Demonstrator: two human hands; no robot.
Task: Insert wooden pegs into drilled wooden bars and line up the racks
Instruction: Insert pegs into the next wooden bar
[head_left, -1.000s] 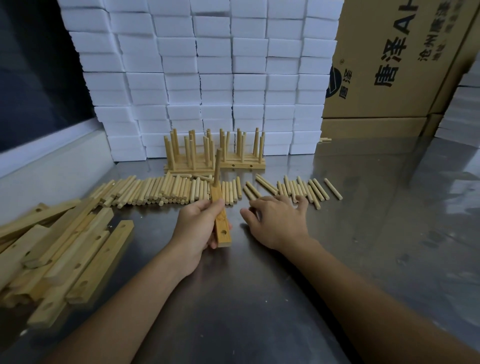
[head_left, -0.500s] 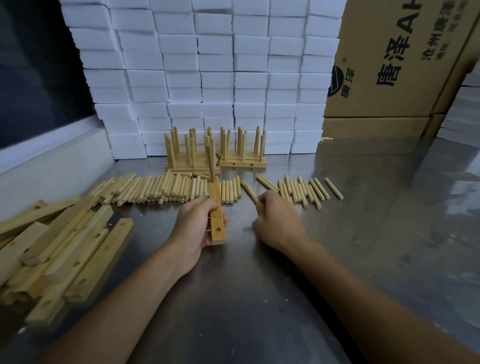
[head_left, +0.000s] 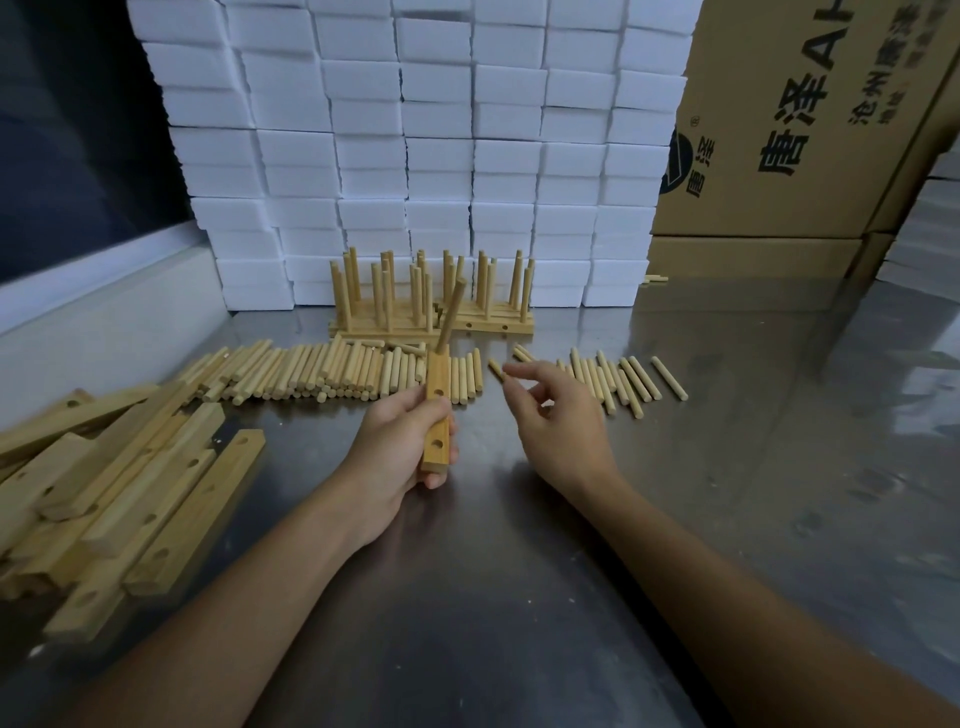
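Drilled bar (head_left: 436, 415) gripped in left hand (head_left: 397, 441), one peg (head_left: 450, 314) seated at far end. Right hand (head_left: 553, 421) pinching loose peg (head_left: 497, 370) above steel table (head_left: 727, 493).

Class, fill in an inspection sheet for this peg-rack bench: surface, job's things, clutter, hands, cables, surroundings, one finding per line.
Surface: metal table, shiny, scuffed.
Job's things: drilled bar with one peg standing in its far end, two holes open; loose pegs in a row; spare bars heaped at left; finished racks at the back.
Clutter: nothing seen.
Hands: left hand grips the bar; right hand pinches a second peg.
Cables: nothing seen.
Surroundings: stacked white blocks; printed cardboard box at right.
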